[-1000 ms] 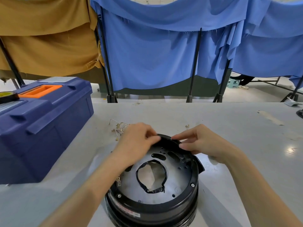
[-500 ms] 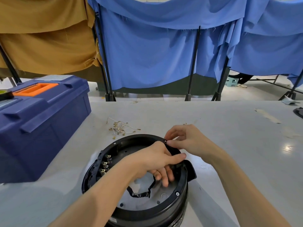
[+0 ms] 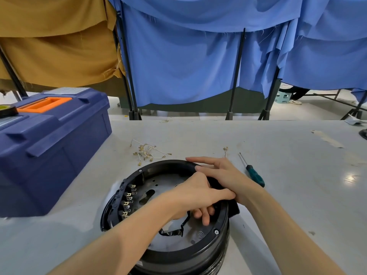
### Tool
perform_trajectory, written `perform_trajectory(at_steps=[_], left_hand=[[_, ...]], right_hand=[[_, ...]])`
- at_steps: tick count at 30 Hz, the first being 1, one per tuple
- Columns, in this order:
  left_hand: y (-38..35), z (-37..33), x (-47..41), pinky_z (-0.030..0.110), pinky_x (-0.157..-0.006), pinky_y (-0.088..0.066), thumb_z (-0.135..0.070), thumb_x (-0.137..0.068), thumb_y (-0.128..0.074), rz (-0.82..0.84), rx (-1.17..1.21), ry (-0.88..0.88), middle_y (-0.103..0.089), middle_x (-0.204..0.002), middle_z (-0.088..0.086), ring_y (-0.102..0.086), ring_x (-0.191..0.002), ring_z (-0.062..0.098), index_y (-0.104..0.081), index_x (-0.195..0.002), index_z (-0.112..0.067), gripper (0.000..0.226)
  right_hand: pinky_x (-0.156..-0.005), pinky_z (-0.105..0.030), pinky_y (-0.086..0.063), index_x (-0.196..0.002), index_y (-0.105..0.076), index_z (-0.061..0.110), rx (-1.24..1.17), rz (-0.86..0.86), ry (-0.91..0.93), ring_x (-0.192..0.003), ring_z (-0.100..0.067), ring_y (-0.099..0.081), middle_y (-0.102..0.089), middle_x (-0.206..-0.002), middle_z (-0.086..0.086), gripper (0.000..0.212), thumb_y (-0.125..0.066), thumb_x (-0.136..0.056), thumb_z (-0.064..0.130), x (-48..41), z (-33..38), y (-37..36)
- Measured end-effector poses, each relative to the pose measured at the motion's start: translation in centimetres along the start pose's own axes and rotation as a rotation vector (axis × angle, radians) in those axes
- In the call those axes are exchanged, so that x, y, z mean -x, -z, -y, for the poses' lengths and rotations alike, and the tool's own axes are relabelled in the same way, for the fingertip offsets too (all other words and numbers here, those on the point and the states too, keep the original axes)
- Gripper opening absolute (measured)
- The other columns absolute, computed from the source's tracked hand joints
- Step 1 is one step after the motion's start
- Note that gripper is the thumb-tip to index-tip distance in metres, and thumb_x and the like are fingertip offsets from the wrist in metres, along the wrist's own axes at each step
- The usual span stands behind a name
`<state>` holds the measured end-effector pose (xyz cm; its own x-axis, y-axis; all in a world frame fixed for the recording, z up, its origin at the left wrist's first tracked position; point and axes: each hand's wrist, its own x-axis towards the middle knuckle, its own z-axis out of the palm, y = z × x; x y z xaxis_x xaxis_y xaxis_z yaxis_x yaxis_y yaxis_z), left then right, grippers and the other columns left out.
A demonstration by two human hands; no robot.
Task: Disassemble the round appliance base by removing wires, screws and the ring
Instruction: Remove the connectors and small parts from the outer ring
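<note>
Here the right hand (image 3: 220, 173) rests on the ring (image 3: 158, 165).

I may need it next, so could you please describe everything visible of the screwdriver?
The screwdriver has a thin metal shaft and a teal plastic-looking handle with a black collar. It lies flat on the table, right of the base, tip pointing away from the person. Its handle end is near the wrist of the right hand; contact unclear.
</note>
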<state>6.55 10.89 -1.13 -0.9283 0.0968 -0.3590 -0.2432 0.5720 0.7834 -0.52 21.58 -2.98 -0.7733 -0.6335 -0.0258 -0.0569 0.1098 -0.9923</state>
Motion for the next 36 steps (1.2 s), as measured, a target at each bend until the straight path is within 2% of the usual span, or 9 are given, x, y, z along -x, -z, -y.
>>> perform_trajectory(at_steps=[5, 10, 16, 19, 22, 25, 29, 32, 36], left_hand=[[-0.7, -0.1, -0.2, 0.019, -0.038, -0.032, -0.034, -0.081, -0.061, -0.097, -0.009, -0.016, -0.045, -0.031, -0.008, -0.044, -0.026, 0.009, -0.049, -0.064, -0.009, 0.033], [-1.2, -0.2, -0.6, 0.015, -0.035, -0.029, -0.034, -0.080, -0.057, -0.162, -0.066, -0.038, -0.044, -0.030, -0.004, -0.042, -0.025, 0.011, -0.046, -0.063, -0.011, 0.031], [-1.3, -0.4, -0.6, 0.011, -0.028, -0.026, -0.032, -0.079, -0.056, -0.219, -0.092, -0.076, -0.042, -0.024, -0.001, -0.038, -0.020, 0.008, -0.046, -0.051, -0.013, 0.035], [-1.2, -0.5, -0.4, 0.013, -0.031, -0.027, -0.031, -0.079, -0.056, -0.200, -0.037, -0.066, -0.041, -0.024, -0.003, -0.039, -0.021, 0.009, -0.045, -0.053, -0.012, 0.034], [-1.0, -0.5, -0.4, 0.014, -0.033, -0.027, -0.032, -0.076, -0.059, -0.215, -0.022, -0.041, -0.042, -0.029, -0.006, -0.039, -0.022, 0.011, -0.046, -0.056, -0.010, 0.032], [-0.9, -0.6, -0.3, 0.011, -0.033, -0.024, -0.032, -0.076, -0.061, -0.202, 0.027, -0.025, -0.042, -0.030, -0.007, -0.035, -0.022, 0.010, -0.046, -0.057, -0.010, 0.033], [-1.2, -0.7, -0.3, 0.013, -0.033, -0.020, -0.024, -0.079, -0.061, -0.217, 0.098, -0.030, -0.035, -0.031, -0.007, -0.026, -0.025, 0.008, -0.043, -0.058, -0.012, 0.031], [-1.4, -1.0, -0.4, 0.013, -0.033, -0.018, -0.022, -0.079, -0.061, -0.223, 0.129, -0.010, -0.036, -0.039, -0.004, -0.026, -0.029, 0.008, -0.048, -0.066, -0.010, 0.023], [-1.6, -1.1, -0.5, 0.014, -0.032, -0.017, -0.020, -0.081, -0.061, -0.250, 0.154, 0.001, -0.035, -0.047, -0.001, -0.027, -0.031, 0.008, -0.050, -0.073, -0.009, 0.017]], right_hand=[[-0.075, -0.013, -0.051, -0.117, -0.070, 0.032, 0.046, -0.026, 0.021, -0.096, -0.007, -0.070, -0.075, -0.106, 0.004, 0.032, -0.058, -0.095, 0.012, -0.2, -0.1, -0.3], [-0.069, -0.010, -0.049, -0.117, -0.070, 0.023, -0.016, -0.042, 0.041, -0.085, -0.003, -0.070, -0.077, -0.094, 0.004, 0.037, -0.056, -0.091, 0.001, -0.1, -0.6, -0.2], [-0.077, -0.021, -0.056, -0.118, -0.070, 0.020, 0.011, -0.051, 0.072, -0.095, -0.019, -0.071, -0.076, -0.098, -0.008, 0.043, -0.051, -0.088, -0.004, 0.0, -0.9, -0.1], [-0.082, -0.024, -0.055, -0.114, -0.072, 0.023, -0.004, -0.056, 0.066, -0.096, -0.021, -0.070, -0.075, -0.100, -0.012, 0.043, -0.052, -0.087, -0.003, -0.1, -0.9, -0.2], [-0.074, -0.015, -0.054, -0.113, -0.073, 0.022, -0.033, -0.044, 0.054, -0.095, -0.013, -0.071, -0.076, -0.100, -0.006, 0.042, -0.054, -0.086, -0.003, -0.2, -0.8, -0.3], [-0.074, -0.012, -0.051, -0.112, -0.073, 0.023, -0.033, -0.041, 0.047, -0.097, -0.009, -0.070, -0.076, -0.101, 0.001, 0.041, -0.055, -0.086, -0.002, -0.1, -0.7, -0.3], [-0.079, -0.016, -0.054, -0.111, -0.074, 0.023, -0.069, -0.052, 0.045, -0.100, -0.015, -0.070, -0.076, -0.101, -0.004, 0.039, -0.056, -0.086, -0.001, -0.1, -0.8, -0.3], [-0.084, -0.022, -0.056, -0.110, -0.074, 0.024, -0.077, -0.059, 0.039, -0.101, -0.022, -0.069, -0.074, -0.101, -0.014, 0.039, -0.057, -0.086, -0.001, -0.2, -0.9, -0.2], [-0.076, -0.017, -0.054, -0.108, -0.075, 0.025, -0.087, -0.045, 0.035, -0.094, -0.016, -0.071, -0.076, -0.097, -0.008, 0.038, -0.058, -0.086, 0.000, -0.2, -0.9, -0.2]])
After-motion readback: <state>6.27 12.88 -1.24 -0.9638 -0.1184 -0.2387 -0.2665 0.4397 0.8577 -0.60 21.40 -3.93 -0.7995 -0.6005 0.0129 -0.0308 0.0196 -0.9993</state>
